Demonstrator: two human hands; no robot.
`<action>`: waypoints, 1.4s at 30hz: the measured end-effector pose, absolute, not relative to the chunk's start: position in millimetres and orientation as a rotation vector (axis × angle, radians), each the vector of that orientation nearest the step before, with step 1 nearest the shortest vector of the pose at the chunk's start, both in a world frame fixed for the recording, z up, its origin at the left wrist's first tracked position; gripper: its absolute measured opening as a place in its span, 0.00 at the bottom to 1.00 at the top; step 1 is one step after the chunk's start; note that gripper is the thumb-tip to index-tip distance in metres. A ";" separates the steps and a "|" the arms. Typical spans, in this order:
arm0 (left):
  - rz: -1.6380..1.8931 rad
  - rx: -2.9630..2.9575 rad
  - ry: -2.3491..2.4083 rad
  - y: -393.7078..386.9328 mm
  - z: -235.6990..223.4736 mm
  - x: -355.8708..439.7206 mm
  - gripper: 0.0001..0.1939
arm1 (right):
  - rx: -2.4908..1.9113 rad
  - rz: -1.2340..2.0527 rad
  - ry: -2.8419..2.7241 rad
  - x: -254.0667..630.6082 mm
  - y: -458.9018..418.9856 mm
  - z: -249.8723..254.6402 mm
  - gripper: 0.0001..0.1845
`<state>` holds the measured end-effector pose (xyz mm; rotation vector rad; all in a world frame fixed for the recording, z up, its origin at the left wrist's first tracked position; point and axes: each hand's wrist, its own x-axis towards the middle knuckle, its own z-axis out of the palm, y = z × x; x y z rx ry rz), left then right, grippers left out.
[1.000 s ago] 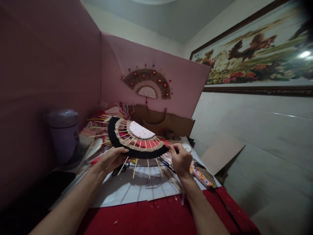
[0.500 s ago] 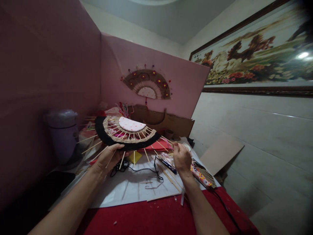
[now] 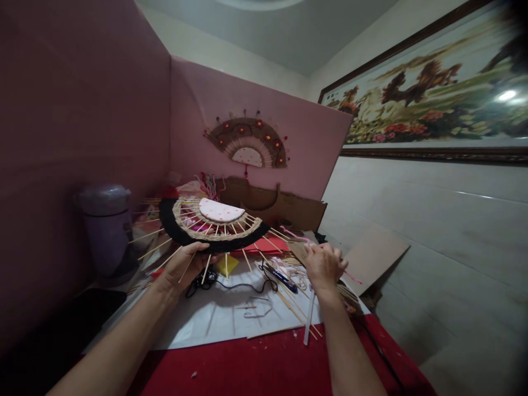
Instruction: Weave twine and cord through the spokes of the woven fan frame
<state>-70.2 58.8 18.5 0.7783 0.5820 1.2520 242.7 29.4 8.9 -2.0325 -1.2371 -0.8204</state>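
My left hand [image 3: 181,267] grips the lower edge of a half-round woven fan [image 3: 231,243], thumb on top and the other fingers mostly hidden beneath. The fan has thin wooden sticks, a black outer band, a tan braided band and a white dotted half-disc [image 3: 221,210]. To the right of the fan, my right hand [image 3: 325,267] is closed on a pink cord [image 3: 295,235], whose ends stick out on both sides of the fist. Below that hand lie a blue utility knife [image 3: 282,279] and a clear glue stick [image 3: 308,319].
Black cord [image 3: 243,287] trails over the white sheet [image 3: 181,324] on a red cloth [image 3: 231,368]. Loose wooden sticks lie at the right. A finished fan [image 3: 243,132] hangs on the pink panel behind cut cardboard [image 3: 297,212]. A lilac flask [image 3: 107,231] stands left.
My right hand has moved to the right and turned, and the pink cord now shows on both sides of it. The glue-gun-like patterned thing is now mostly covered. My left hand and the fan barely moved.
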 end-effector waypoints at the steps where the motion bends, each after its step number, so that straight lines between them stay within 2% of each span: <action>1: 1.252 0.778 0.591 59.5 17.8 -70.2 0.19 | -2.045 -0.824 -1.155 246.0 28.0 11.3 0.13; 4: 1.216 0.790 0.640 59.5 14.9 -67.1 0.18 | -1.999 -0.863 -0.986 246.4 22.3 22.7 0.13; 8: 1.117 0.790 0.670 55.1 7.2 -56.2 0.16 | -1.898 -0.865 -1.078 232.3 17.7 43.1 0.13; 13: 1.034 0.743 0.602 48.8 -1.9 -41.6 0.13 | -1.764 -0.558 -1.486 212.9 31.4 65.9 0.13; 18: 1.021 0.691 0.564 36.0 -4.2 -27.7 0.19 | -1.818 -0.536 -1.770 189.9 74.5 81.9 0.12; 22: 0.977 0.640 0.588 26.2 -7.8 -16.7 0.25 | -1.831 -0.451 -1.795 169.7 124.9 90.5 0.13; 26: 0.955 0.615 0.593 25.9 -11.4 -12.9 0.32 | -1.878 -0.275 -1.764 153.5 177.9 91.0 0.13; 33: 1.029 0.536 0.612 30.1 -7.4 -17.5 0.34 | -1.766 0.133 -1.719 151.0 240.5 82.6 0.10; 37: 1.077 0.501 0.623 32.2 -3.2 -22.3 0.34 | -1.626 0.278 -1.575 172.7 240.1 91.1 0.06; 42: 1.121 0.570 0.602 37.0 0.6 -30.7 0.31 | -1.411 0.339 -1.342 207.8 176.3 105.2 0.16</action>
